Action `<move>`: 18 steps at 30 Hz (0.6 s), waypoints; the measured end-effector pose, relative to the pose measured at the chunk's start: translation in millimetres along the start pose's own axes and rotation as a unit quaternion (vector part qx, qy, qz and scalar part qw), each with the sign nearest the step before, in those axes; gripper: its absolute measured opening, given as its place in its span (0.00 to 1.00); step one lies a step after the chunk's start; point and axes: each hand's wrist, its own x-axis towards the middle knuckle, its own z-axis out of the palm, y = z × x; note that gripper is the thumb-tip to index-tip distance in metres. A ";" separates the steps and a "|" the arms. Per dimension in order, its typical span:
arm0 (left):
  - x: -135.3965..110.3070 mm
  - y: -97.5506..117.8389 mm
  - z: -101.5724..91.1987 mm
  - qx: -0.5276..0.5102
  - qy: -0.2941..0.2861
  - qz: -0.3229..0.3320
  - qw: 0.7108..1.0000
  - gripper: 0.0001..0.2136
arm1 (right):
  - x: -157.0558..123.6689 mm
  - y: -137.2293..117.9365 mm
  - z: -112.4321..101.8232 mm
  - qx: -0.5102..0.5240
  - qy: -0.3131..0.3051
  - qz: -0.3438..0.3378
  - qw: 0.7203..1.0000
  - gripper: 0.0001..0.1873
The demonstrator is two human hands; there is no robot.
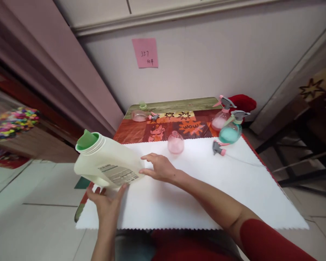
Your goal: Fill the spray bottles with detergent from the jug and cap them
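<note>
At the near-left corner of the table, I log the jug (105,163) tilted, its base at the edge of the white cloth (192,195) and its neck raised, out past the table over the floor. Green spout (87,139) is uncapped. Left hand (105,203) cups the jug from below, fingers spread and curling up round its lower side; I cannot see a grip on a handle. Right hand (159,168) lies open, fingers straight, tips against the jug's base, holding nothing. My worry: the weight rests on one palm, so a slip would drop the jug off the edge. Tip the neck lower and liquid could run out onto the floor. The small pink bottle (175,142) stands open near the right hand; a sweep of the wrist could knock it over.
</note>
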 end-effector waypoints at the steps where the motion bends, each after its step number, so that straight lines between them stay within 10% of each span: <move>1: -9.6 -1.5 -0.2 0.008 0.012 0.011 1.000 0.61 | -3.6 1.8 -10.1 0.029 0.024 -0.005 0.999 0.21; 5: -56.4 -1.5 -0.4 0.055 0.002 0.138 0.989 0.51 | -42.3 23.5 -64.9 0.096 0.161 0.015 0.982 0.15; 9: -78.0 16.4 6.8 0.066 -0.114 0.259 0.957 0.20 | -108.1 66.1 -123.2 -0.123 0.334 0.132 0.925 0.15; 13: -67.9 45.6 38.3 0.017 -0.220 0.278 0.935 0.13 | -155.6 106.1 -152.0 -0.321 0.335 0.240 0.853 0.17; 18: -52.4 76.3 112.6 -0.079 -0.285 0.184 0.937 0.23 | -166.9 129.8 -145.1 -0.366 0.311 0.242 0.843 0.24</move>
